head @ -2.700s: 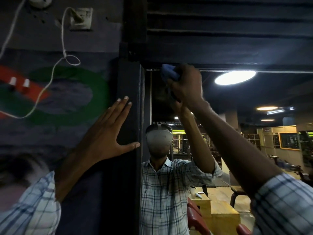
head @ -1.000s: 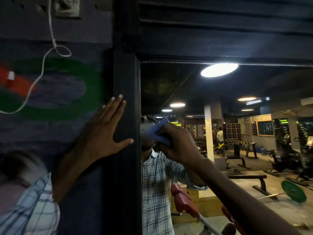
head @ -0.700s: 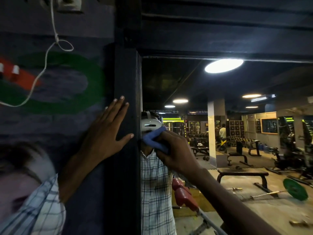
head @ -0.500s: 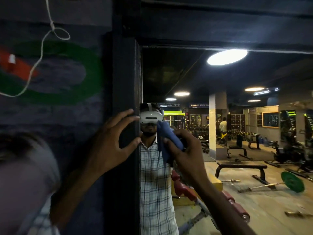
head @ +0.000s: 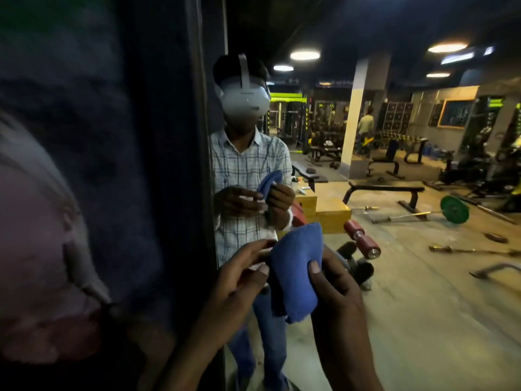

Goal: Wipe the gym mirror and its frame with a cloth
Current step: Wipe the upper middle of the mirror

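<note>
Lower centre of frame: blue cloth [head: 296, 272] bunched upright between both hands, in front of the mirror [head: 408, 249]. Right hand [head: 338, 300] grips its right side, thumb laid across the front. Left hand [head: 234, 280] meets the cloth's left edge, curled fingertips pinching it. Mirror fills the right half. Dark frame [head: 203, 165] runs vertically just left of the hands. Reflection [head: 248, 165], upper centre, shows the same two-handed hold at chest height.
</note>
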The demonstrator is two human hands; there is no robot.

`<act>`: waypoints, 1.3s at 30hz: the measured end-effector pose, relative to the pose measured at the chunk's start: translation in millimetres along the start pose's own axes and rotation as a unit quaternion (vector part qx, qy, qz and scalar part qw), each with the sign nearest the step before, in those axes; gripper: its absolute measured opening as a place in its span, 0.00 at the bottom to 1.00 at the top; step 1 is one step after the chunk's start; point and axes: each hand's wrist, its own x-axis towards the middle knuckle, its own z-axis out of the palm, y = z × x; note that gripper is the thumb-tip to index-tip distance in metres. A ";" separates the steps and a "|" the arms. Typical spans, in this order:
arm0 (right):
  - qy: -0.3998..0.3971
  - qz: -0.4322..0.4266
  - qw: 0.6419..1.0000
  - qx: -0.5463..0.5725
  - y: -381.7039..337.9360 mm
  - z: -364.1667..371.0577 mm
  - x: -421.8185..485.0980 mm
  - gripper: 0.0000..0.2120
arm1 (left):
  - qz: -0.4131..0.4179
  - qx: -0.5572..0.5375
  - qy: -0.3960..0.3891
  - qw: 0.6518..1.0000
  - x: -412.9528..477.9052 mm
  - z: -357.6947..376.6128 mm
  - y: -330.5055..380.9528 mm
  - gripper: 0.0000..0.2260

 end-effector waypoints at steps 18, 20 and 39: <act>-0.058 0.080 0.986 -0.138 57.0 -23.9 -54.2 0.22 | -0.087 -0.085 0.115 0.986 -55.1 31.3 -55.4 0.10; -0.048 0.101 0.984 -0.138 61.1 -24.6 -57.4 0.21 | -0.103 -0.113 0.115 0.982 -58.7 34.8 -56.7 0.11; 0.071 0.199 0.977 0.013 74.4 -42.3 -47.2 0.18 | -0.106 0.071 0.153 0.980 -68.6 20.5 -94.4 0.12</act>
